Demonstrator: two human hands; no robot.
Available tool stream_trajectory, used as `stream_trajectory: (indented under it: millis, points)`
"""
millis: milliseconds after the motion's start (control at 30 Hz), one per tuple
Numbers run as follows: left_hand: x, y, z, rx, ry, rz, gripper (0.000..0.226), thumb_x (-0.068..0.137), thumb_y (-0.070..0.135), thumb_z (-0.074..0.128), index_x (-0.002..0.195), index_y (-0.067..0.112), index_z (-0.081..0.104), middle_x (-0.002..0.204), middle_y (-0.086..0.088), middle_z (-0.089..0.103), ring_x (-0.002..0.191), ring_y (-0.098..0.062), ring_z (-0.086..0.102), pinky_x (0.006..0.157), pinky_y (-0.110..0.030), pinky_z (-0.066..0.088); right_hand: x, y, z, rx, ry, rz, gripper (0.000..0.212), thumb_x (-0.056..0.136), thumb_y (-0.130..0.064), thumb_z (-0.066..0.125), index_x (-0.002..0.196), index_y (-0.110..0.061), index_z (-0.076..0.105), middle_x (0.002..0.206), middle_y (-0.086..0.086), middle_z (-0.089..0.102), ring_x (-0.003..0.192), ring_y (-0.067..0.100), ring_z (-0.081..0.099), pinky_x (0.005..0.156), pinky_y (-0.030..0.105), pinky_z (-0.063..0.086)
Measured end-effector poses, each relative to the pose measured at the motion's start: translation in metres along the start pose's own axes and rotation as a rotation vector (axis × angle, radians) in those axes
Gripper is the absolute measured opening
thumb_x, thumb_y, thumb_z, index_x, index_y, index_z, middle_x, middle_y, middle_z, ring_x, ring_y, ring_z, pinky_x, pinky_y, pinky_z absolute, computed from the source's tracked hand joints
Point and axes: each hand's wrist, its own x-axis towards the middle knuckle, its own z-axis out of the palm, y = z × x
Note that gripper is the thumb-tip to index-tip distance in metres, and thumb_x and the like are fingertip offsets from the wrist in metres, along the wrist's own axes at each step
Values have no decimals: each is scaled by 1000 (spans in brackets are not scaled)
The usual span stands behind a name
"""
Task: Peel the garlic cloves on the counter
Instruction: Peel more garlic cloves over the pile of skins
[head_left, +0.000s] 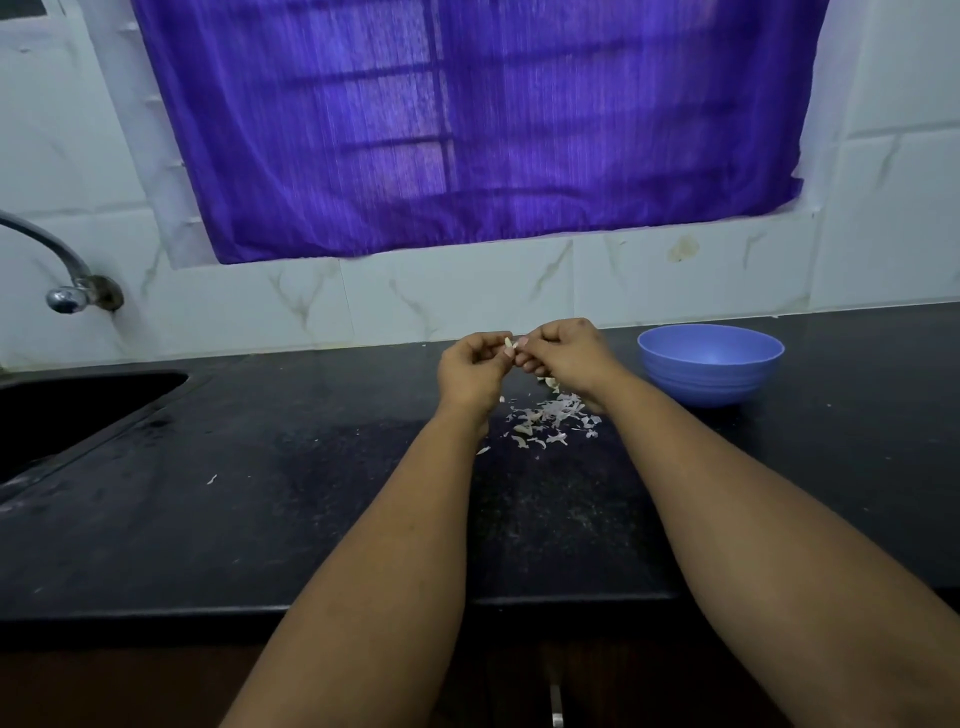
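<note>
Leftmost, metal tap over dark sink; black surface; left hand grip pinching garlic clove above surface; right hand grip pinching same clove; peel scraps beneath hands on surface; blue bowl far right

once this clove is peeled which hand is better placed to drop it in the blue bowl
Right, probably. The right hand is on the side of the blue bowl, which stands just beyond its wrist on the counter. The left hand would have to cross over. Both hands pinch the garlic clove now.
</note>
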Motion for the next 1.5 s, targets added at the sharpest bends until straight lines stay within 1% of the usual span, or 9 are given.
stream_trajectory:
  millis: [200, 467, 567, 667, 900, 1033, 1133, 1233, 1500]
  points:
    - [0, 0, 1, 20, -22, -3, 13, 86, -2, 66, 97, 5, 66, 85, -5, 68, 81, -13, 65, 77, -19, 54, -1, 3, -1, 17, 28, -26, 12, 87, -17, 71, 76, -13, 67, 75, 8, 70, 62, 8, 62, 63, 17, 51]
    - [-1, 5, 3, -112, -26, -70, 2, 88, 5, 68, 89, 7, 67, 89, -11, 71, 91, -21, 70, 84, -25, 54, 3, 3, -1, -87, 103, -27, 15, 87, -20, 69, 72, -17, 67, 70, 1, 70, 63, 8, 64, 58, 20, 49]
    - [-2, 3, 3, -75, -20, -50, 7, 86, 4, 69, 92, 6, 67, 88, -12, 70, 89, -23, 68, 87, -30, 54, 6, 6, 0, -165, 108, -33, 14, 84, -28, 71, 76, -16, 70, 72, 2, 73, 75, 18, 70, 70, 34, 59]
    - [-1, 3, 3, -105, -14, -60, 9, 86, -2, 67, 93, 4, 66, 84, -9, 68, 83, -20, 67, 85, -27, 55, 7, 6, 1, -146, 90, -16, 13, 86, -23, 69, 83, -10, 70, 74, 2, 72, 73, 15, 68, 80, 39, 59]
    - [-3, 6, 4, -163, -17, -63, 13, 90, -8, 58, 101, -4, 64, 80, -8, 67, 71, -10, 67, 72, -17, 56, 6, 4, 2, -123, 68, -4, 12, 90, -20, 61, 80, -18, 66, 76, -1, 70, 72, 12, 62, 81, 41, 56]
    - [-3, 5, 3, -173, -16, -64, 13, 89, -4, 61, 102, -5, 65, 84, -10, 68, 80, -16, 67, 82, -23, 57, 6, 5, 1, -125, 52, -4, 16, 91, -24, 62, 75, -20, 64, 76, 0, 70, 72, 14, 62, 80, 43, 56]
    - [-3, 5, 3, -150, -27, -51, 11, 83, 1, 71, 93, 3, 67, 87, -9, 68, 88, -20, 66, 89, -28, 54, 4, 2, 1, -150, 35, -5, 19, 92, -28, 61, 75, -19, 62, 76, 0, 68, 70, 15, 61, 68, 36, 55]
    - [-2, 3, 2, -173, -27, -50, 14, 82, -4, 69, 91, 6, 67, 85, -8, 67, 89, -19, 64, 89, -28, 54, 0, -1, 3, -91, -21, 11, 21, 98, -22, 54, 78, -17, 57, 71, -3, 59, 60, 7, 50, 57, 20, 41]
    - [0, 3, 1, -218, -31, -64, 21, 88, -8, 60, 108, -4, 64, 89, -10, 69, 87, -18, 65, 83, -20, 55, -1, 0, 2, 51, 2, 58, 23, 98, -14, 53, 77, -13, 62, 71, -1, 62, 61, 7, 51, 57, 19, 42]
